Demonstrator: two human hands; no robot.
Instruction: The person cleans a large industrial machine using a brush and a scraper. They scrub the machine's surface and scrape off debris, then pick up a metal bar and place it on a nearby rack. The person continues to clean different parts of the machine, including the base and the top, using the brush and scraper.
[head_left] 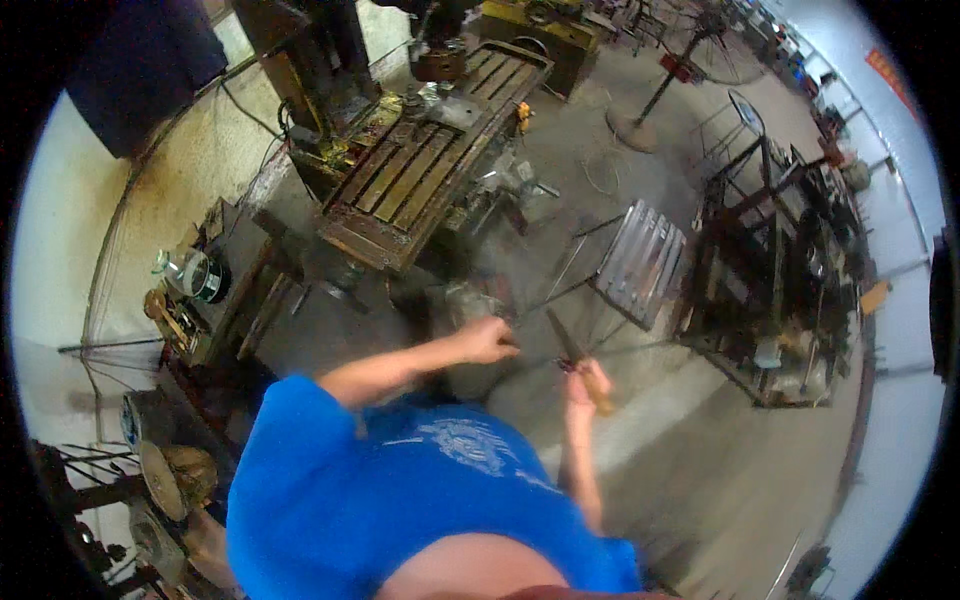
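Note:
My right hand [580, 388] is closed around the wooden handle of a file [566, 337], whose dark tapered blade points up and away from me. Some small dark bit shows by the fingers, too blurred to name. To its left, my left hand [486, 341] is held in front of my blue shirt with its fingers curled in. Something dark may show at those fingertips, but I cannot make out what they hold. Both hands are apart from each other, in the air above the floor.
Ahead to the left stands a milling machine with a slotted table [405, 180]. A slatted metal stand [643, 262] is ahead to the right, beside a dark metal rack [775, 270]. At the left, a bench holds a clear plastic jug [200, 275]; a grinding wheel [160, 480] is nearer me.

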